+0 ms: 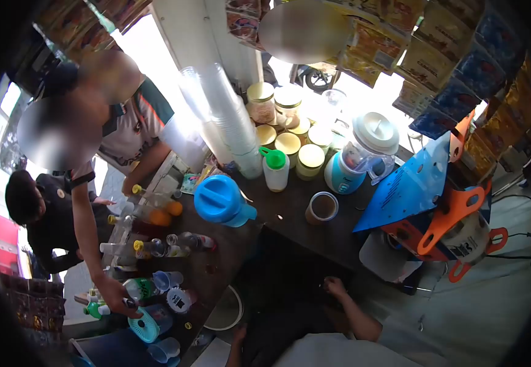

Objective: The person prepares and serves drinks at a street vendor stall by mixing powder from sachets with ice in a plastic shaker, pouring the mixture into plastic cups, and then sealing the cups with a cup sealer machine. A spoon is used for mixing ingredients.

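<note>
My right hand (335, 287) is low by the front of the dark counter (265, 202), its fingers curled together. Whatever they may hold is too small and dark to make out. My left hand (241, 333) hangs beside my body, close to a round pale-rimmed container (232, 309); its fingers are too shaded to read. In front of me on the counter stands a clear cup of brown drink (322, 208). Behind it are a blue-based blender (346, 174) with a white lid and a white squeeze bottle (276, 176) with a green cap. A blue lidded pitcher (219, 199) stands left of the cup.
Tall stacks of clear plastic cups (225, 116) and several lidded jars (288, 144) line the back. At right is a blue and orange appliance (424, 202). Bottles (152, 246) crowd the left. Another person's hand (115, 296) reaches a teal slotted item (144, 327). Packets (436, 49) hang above.
</note>
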Demonstrator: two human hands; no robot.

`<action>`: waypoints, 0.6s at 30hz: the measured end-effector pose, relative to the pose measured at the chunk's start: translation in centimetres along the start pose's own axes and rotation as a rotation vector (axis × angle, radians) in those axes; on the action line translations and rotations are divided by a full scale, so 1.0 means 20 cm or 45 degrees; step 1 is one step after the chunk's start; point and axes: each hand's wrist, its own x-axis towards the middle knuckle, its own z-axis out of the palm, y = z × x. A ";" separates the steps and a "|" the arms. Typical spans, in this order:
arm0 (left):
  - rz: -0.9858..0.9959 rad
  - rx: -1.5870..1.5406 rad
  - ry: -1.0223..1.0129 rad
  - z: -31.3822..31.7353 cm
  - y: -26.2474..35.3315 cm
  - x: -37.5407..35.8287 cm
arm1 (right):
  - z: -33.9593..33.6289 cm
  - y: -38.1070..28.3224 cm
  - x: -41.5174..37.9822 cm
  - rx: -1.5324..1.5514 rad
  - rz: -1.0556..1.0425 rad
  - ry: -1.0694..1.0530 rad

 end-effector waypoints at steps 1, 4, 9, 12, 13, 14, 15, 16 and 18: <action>0.002 -0.132 -0.110 -0.05 0.12 0.01 | -0.01 0.05 -0.01 -0.015 -0.014 0.010; -0.043 -0.129 -0.391 -0.05 0.19 0.34 | -0.02 0.14 -0.10 -0.016 -0.076 0.173; 0.185 -0.077 -0.600 -0.14 0.77 0.32 | 0.02 -0.18 -0.61 0.561 -0.432 0.650; 0.263 -0.078 -0.719 0.00 0.86 0.55 | -0.05 -0.37 -0.70 0.883 -0.604 0.784; 0.315 -0.065 -0.648 0.05 0.92 0.60 | -0.08 -0.42 -0.70 1.046 -0.678 0.804; 0.342 -0.023 -0.677 0.06 1.00 0.57 | -0.11 -0.48 -0.71 1.070 -0.684 0.831; 0.360 0.068 -0.674 0.07 1.06 0.53 | -0.12 -0.49 -0.70 1.102 -0.688 0.879; 0.388 0.159 -0.666 0.07 1.15 0.47 | -0.13 -0.50 -0.67 0.945 -0.739 0.946; 0.493 0.179 -0.757 0.08 1.24 0.43 | -0.16 -0.55 -0.64 0.917 -0.814 0.979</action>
